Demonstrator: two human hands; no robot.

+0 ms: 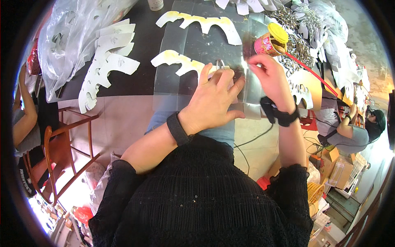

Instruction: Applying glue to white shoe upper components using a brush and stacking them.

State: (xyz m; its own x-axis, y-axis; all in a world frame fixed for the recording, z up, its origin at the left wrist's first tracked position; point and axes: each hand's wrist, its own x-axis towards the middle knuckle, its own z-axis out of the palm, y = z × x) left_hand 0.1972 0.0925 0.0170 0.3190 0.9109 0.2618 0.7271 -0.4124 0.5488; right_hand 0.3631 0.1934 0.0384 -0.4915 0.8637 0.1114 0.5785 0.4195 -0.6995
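Note:
My left hand [212, 99] lies palm down with its fingers spread, the fingertips on the near end of a white scalloped cutout [181, 62] edged with yellow. It covers that end of the piece. Just beyond its fingertips a small shiny metal loop [220, 63] shows. To the right my right hand [269, 76] is raised with curled fingers, close to a bright glint; whatever they pinch, if anything, is hidden. A second white cutout with a yellowish upper edge [201, 21] lies farther away. Clear plastic sheeting [168, 88] lies under both pieces.
A tub with a yellow lid [266, 44] and a red stick [312, 70] stand right of my hands, by heaped metal chain parts [302, 45]. Stacked white cutouts [107, 66] and a plastic bag [70, 45] lie left. People sit at both sides; a wooden chair [61, 152] stands left.

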